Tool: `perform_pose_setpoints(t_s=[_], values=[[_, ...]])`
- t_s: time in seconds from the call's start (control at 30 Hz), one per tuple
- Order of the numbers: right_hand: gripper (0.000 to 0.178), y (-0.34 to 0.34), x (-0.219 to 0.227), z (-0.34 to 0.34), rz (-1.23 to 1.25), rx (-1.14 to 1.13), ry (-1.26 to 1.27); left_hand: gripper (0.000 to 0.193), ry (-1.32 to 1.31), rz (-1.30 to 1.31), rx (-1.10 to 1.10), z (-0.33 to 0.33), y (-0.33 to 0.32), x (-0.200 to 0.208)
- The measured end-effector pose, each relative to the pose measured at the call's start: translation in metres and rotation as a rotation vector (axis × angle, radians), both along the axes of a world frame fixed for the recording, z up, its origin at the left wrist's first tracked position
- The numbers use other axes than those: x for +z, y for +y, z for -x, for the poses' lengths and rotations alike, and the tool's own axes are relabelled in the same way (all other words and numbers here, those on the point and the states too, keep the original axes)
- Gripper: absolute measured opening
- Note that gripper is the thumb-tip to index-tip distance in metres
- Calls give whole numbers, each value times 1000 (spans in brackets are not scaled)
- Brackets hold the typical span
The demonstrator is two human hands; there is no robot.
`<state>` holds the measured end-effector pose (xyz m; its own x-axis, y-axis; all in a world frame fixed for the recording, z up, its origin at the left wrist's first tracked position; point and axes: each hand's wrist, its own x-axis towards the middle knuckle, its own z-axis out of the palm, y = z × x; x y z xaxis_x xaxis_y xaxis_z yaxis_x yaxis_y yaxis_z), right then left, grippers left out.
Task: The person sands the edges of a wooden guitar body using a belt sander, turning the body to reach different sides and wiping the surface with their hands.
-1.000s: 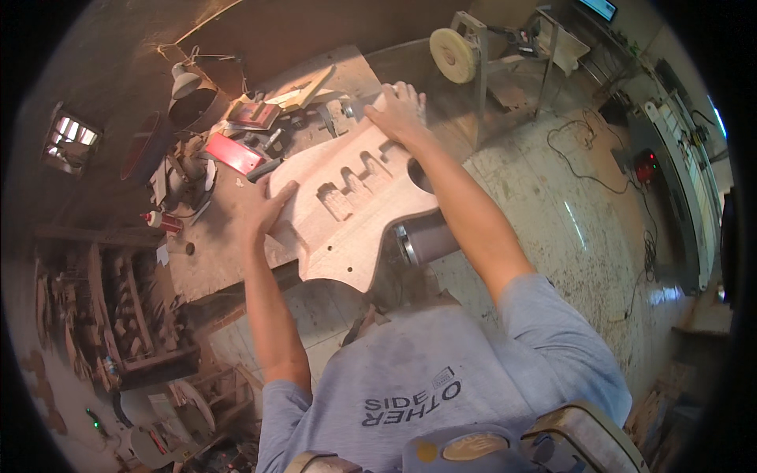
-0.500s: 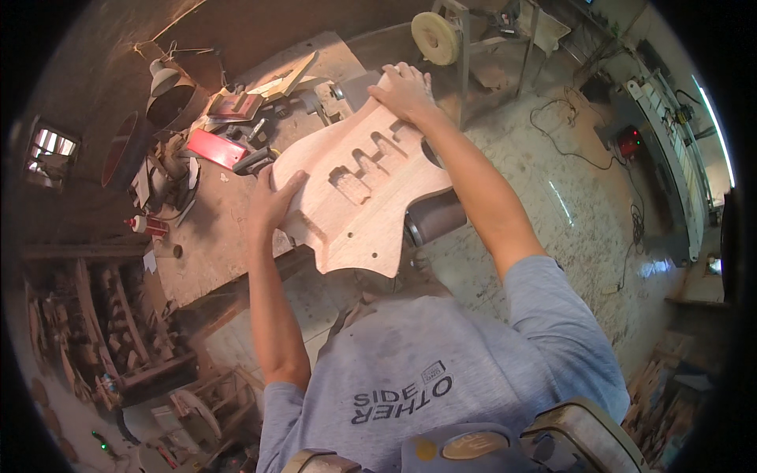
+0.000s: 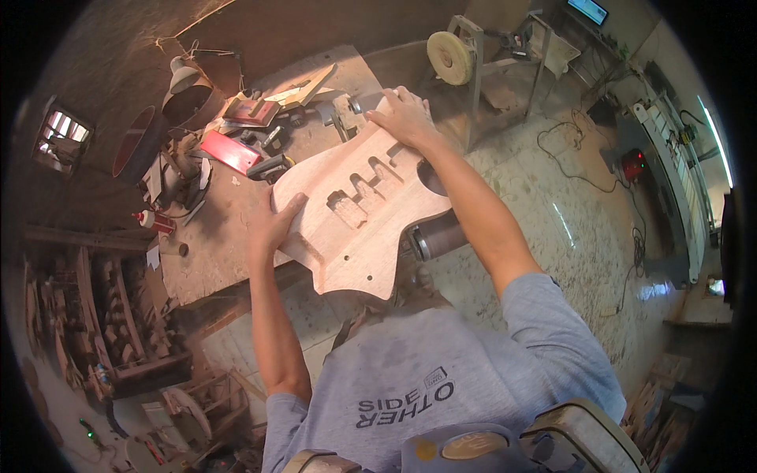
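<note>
Both hands hold a pale wooden guitar body [image 3: 371,225], its flat face up, over the right-hand part of the worktop [image 3: 213,256], with its lower, horned end reaching past the near edge. Whether it rests on anything beneath cannot be told. The left hand [image 3: 272,225] grips its left side: the thumb lies on the upper face, apart from the other fingers, which are mostly hidden at the edge. The right hand [image 3: 404,120] is clamped on the narrower far end — fingers bent over it, the thumb on the left side. Stepped recesses are cut into the middle of the face, and two small dark holes sit near the lower end.

Close to the right of the guitar body, beyond the worktop's near edge, shows a dark drum [image 3: 439,236] with a metal rim. A shiny red box [image 3: 230,152] lies farther back on the worktop, with a dark cylindrical tool [image 3: 270,166] just beside it. Wood strips [image 3: 310,87] lie toward the far edge; a white bottle with a red cap [image 3: 154,221] is at the left edge — a shaded lamp [image 3: 186,85] stands near the far left corner.
</note>
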<state>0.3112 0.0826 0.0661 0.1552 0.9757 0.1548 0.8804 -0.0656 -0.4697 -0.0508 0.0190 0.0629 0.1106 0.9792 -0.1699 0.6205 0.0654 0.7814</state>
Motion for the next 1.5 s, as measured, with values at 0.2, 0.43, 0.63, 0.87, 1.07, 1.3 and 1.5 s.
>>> perform_pose_setpoints(t_s=[0.2,0.43,0.63,0.87,1.07,1.3,1.5], values=[[82,-5,-1,-40,-3,-29,-12,96,33,-31,43,-43,-4,6],[82,-10,-3,-69,-41,-132,111,99,252,-83,0,-83,8,33],[78,-21,-15,-119,-202,-214,262,85,583,-400,122,-157,51,5],[61,-66,-34,-224,-385,-320,700,80,438,-645,105,-255,89,-16],[55,-91,-45,-312,-318,-254,1238,86,416,-535,-83,-315,90,-6],[62,-62,-34,-357,-194,-221,1134,93,409,-556,37,-352,90,-12],[60,-48,-26,-359,-137,-177,1132,89,412,-493,54,-353,83,-5]])
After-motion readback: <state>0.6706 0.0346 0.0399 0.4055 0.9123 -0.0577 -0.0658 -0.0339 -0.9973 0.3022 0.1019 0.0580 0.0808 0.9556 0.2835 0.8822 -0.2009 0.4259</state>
